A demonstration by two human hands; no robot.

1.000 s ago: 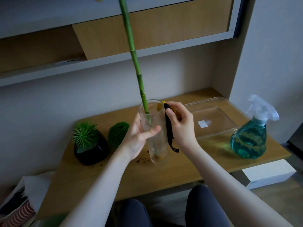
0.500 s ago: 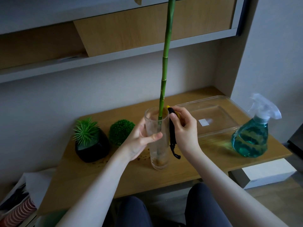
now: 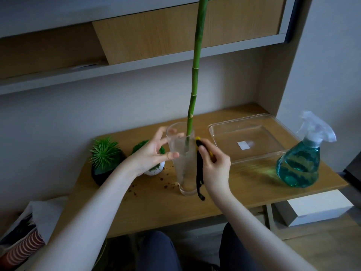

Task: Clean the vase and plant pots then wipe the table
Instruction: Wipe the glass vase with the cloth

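The glass vase [image 3: 184, 163] stood upright on the wooden worktop [image 3: 244, 190] with a green bamboo stalk [image 3: 195, 75] rising from it. The left hand [image 3: 151, 153] gripped the vase near its rim, thumb in front. The right hand [image 3: 214, 165] pinched a yellow cloth with a black strap [image 3: 199, 169] against the vase's side. Two plant pots [image 3: 105, 163] sat just left of it.

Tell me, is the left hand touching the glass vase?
Touching. The head view shows the left hand with its thumb and fingertips laid against the wall and rim of the glass vase.
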